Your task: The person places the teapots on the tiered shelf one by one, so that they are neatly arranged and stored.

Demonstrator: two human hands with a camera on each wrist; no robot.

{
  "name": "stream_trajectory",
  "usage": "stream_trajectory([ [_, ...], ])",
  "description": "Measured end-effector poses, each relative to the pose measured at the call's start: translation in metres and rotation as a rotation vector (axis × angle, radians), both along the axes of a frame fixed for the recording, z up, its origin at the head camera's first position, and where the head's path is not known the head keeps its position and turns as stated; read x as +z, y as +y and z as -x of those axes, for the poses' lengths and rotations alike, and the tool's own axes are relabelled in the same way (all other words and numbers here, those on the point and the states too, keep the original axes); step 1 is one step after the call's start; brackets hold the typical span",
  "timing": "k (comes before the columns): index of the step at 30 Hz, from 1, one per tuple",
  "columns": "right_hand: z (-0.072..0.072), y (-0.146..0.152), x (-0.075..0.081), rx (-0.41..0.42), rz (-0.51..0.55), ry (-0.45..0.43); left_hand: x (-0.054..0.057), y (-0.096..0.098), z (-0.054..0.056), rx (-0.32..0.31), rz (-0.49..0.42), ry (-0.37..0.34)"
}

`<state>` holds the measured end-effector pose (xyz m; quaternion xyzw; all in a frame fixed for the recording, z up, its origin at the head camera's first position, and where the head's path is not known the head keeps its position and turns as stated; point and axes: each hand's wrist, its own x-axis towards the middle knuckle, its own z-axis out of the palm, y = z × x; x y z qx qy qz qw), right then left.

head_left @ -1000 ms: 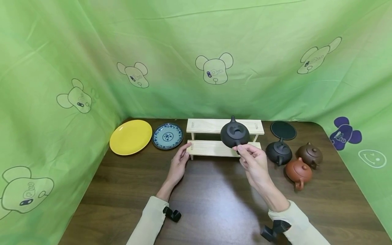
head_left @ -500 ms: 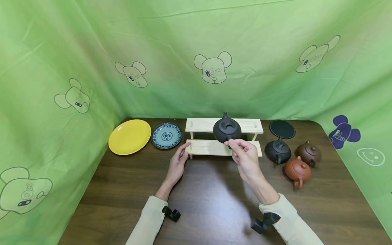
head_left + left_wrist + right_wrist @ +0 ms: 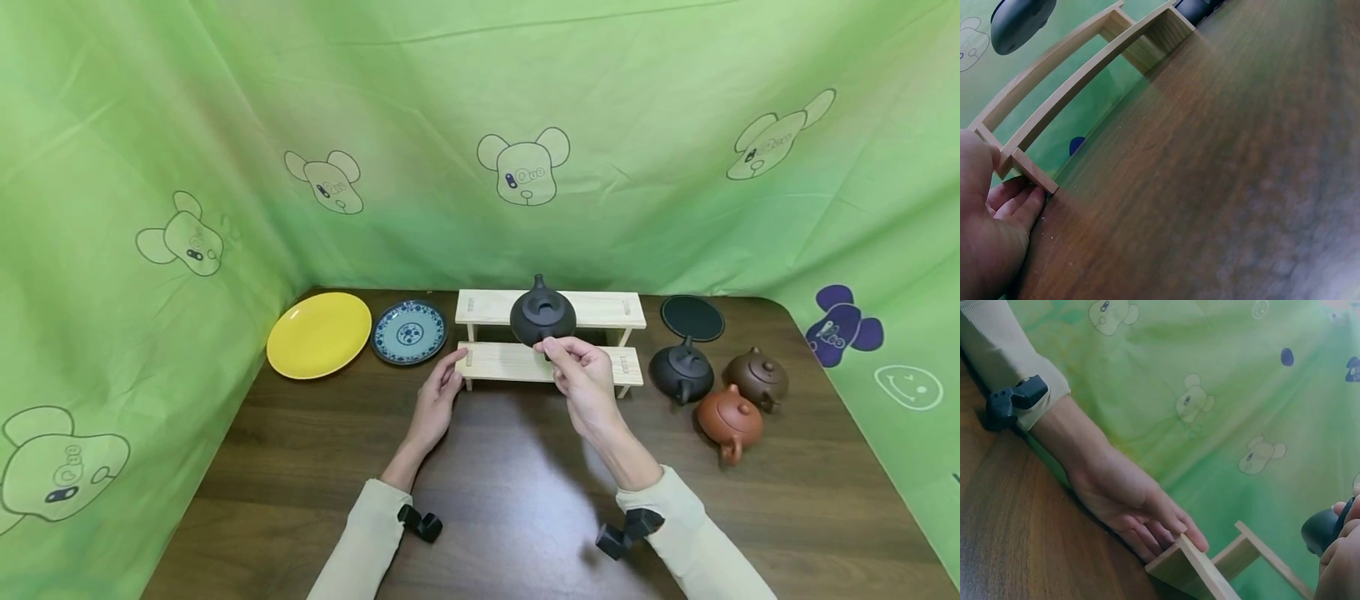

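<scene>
A black teapot (image 3: 542,315) is raised over the two-tier wooden stand (image 3: 498,360), spout pointing away. My right hand (image 3: 588,383) pinches its handle between thumb and fingers, hiding most of the handle. In the left wrist view the teapot's underside (image 3: 1019,24) shows above the shelves, apart from them. My left hand (image 3: 437,406) holds the left end of the lower tier. In the right wrist view the left hand's thumb and index finger (image 3: 1175,522) lie at the board's end, with the other fingers curled beside the leg.
Left of the stand lie a yellow plate (image 3: 318,335) and a blue patterned plate (image 3: 409,332). To the right are another black teapot (image 3: 681,372), a brown teapot (image 3: 756,377), a reddish teapot (image 3: 730,417) and a dark round mat (image 3: 693,317). Green cloth (image 3: 420,233) surrounds the table.
My right hand has carried the black teapot leftward and slightly away from me, toward the middle of the upper tier. My left hand stays on the stand's end.
</scene>
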<state>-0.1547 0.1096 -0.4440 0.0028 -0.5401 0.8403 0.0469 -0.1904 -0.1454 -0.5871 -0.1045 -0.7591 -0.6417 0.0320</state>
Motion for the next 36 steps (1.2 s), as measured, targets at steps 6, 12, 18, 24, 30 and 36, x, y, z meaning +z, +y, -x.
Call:
stream_trajectory([
  [6, 0.001, -0.007, -0.003, -0.011, -0.006, 0.005, 0.011, 0.002, -0.007, -0.003, -0.004, 0.046],
  [12, 0.006, -0.015, -0.007, -0.008, -0.007, 0.005, 0.027, 0.005, -0.017, -0.006, -0.017, 0.104],
  [18, 0.011, -0.022, -0.007, -0.008, 0.008, 0.017, 0.017, 0.004, -0.010, 0.002, 0.001, 0.052],
  [24, 0.016, -0.030, -0.007, -0.016, 0.039, 0.002, -0.002, -0.001, 0.001, -0.001, -0.001, -0.026],
  [30, 0.022, -0.037, -0.010, -0.023, 0.036, -0.004, -0.005, -0.003, 0.004, -0.024, -0.007, -0.038],
  [36, 0.028, -0.044, -0.015, -0.027, 0.024, -0.003, -0.001, -0.001, 0.002, -0.009, -0.010, -0.035],
])
